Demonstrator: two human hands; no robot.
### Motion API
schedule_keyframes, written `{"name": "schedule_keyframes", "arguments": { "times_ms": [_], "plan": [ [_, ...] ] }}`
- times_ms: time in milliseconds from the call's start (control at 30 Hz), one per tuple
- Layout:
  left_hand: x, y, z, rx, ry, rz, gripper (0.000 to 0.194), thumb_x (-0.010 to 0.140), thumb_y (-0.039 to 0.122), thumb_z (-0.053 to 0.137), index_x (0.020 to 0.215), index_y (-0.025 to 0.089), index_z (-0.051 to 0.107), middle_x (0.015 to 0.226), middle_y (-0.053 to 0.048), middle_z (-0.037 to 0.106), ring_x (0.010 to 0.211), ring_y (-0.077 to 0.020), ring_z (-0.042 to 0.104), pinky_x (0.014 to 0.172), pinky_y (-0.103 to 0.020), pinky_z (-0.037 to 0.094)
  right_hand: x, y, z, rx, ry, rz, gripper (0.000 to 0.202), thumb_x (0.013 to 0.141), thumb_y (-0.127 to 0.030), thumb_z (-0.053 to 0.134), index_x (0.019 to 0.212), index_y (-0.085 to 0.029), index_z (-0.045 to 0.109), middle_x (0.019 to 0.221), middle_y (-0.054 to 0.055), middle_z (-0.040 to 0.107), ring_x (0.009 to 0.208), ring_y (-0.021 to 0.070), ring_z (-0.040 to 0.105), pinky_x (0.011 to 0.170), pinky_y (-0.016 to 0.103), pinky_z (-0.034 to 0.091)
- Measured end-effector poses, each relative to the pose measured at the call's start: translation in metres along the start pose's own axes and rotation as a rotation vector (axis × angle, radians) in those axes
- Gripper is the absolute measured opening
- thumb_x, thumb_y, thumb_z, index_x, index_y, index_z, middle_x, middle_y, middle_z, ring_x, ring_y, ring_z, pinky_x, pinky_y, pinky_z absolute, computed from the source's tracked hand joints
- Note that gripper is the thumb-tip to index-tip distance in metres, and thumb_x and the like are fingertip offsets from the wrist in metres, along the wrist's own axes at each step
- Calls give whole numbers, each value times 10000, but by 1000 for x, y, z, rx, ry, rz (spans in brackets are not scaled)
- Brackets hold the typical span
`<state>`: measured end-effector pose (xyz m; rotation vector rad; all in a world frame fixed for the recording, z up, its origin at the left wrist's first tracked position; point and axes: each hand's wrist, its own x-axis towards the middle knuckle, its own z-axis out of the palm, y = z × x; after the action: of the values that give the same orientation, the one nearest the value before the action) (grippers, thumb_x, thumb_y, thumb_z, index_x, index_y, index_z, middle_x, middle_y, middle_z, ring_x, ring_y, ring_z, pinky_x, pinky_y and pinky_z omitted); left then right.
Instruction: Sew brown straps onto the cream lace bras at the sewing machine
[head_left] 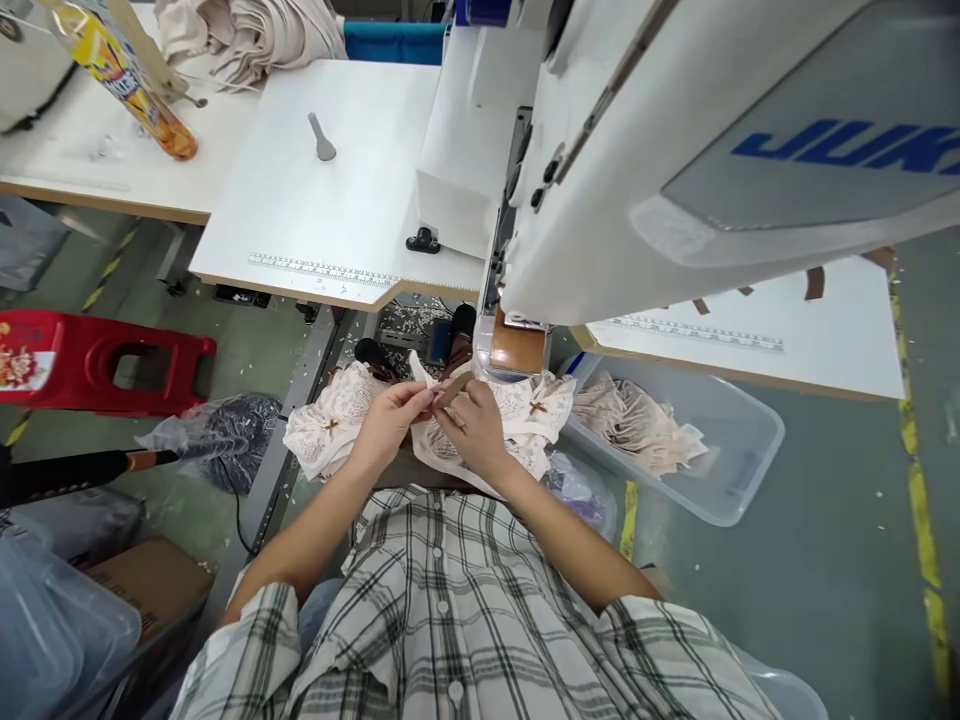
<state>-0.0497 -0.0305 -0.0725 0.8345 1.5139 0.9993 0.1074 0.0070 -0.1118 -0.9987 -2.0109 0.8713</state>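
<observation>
A cream lace bra (330, 420) with small brown bows lies across my lap, in front of the sewing machine (517, 340). My left hand (391, 418) is closed in a pinch at the bra's centre, on its cream strap end. Close beside it, my right hand (478, 425) has its fingers closed on a short brown strip (454, 388). The fingertips of both hands nearly meet, and what lies between them is partly hidden.
The white worktable (337, 200) bears a printed ruler and a grey tool (322, 138). A drink bottle (142, 100) and folded cream fabric (255, 40) are at the back left. At right, a clear plastic bin (735, 450) contains beige pieces. A red stool (150, 365) stands left.
</observation>
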Motion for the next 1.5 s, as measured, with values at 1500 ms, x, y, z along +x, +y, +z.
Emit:
{"name": "schedule_keyframes", "arguments": {
  "times_ms": [1500],
  "plan": [
    [-4,53,26,-90,-118,-75,439,698,580,778,677,162,645,662,8,584,638,-111,521,615,-200,458,13,45,-279,-777,-104,280,388,919,-384,526,1235,-163,567,1096,129,656,935,246,647,755,320,487]
  ]
}}
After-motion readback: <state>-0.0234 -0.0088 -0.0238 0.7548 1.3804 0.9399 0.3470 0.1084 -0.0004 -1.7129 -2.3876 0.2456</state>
